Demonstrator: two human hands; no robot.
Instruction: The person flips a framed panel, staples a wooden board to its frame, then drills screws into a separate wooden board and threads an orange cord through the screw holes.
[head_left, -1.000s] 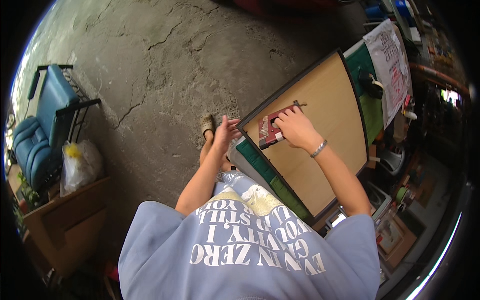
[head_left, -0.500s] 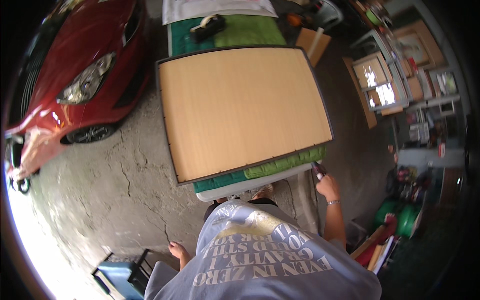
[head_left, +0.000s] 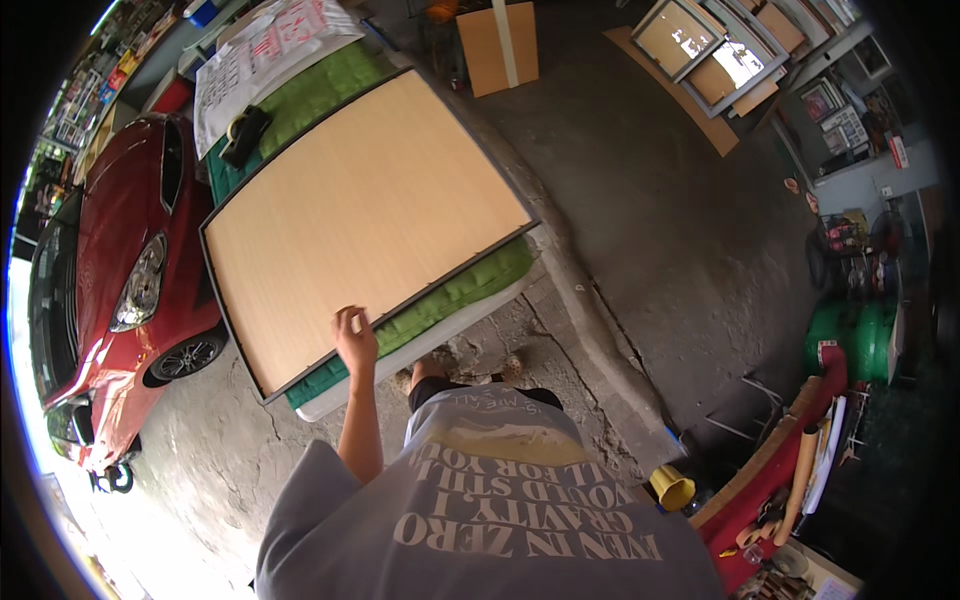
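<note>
A large framed panel (head_left: 370, 220), its tan board backing up and a dark thin frame around it, lies on a table padded with green cushions (head_left: 430, 295). My left hand (head_left: 355, 342) is over the near edge of the panel, left of its middle. Its fingers are loosely bent and a little apart, with nothing seen in them; whether they touch the board I cannot tell. My right hand is out of sight. A black tape dispenser (head_left: 245, 137) rests on the cushions past the panel's far left edge.
A red car (head_left: 130, 220) stands close on the left. Brown cardboard (head_left: 497, 50) is on the floor beyond the table. Frames (head_left: 680, 40) lean at the far right. Near right are a yellow cup (head_left: 672, 488), a green drum (head_left: 850, 340) and rolls (head_left: 795, 490).
My view has swung to the right, so the panel and car sit farther left. My left hand has risen over the panel's edge. My right hand, holding a dark tool before, has left the view.
</note>
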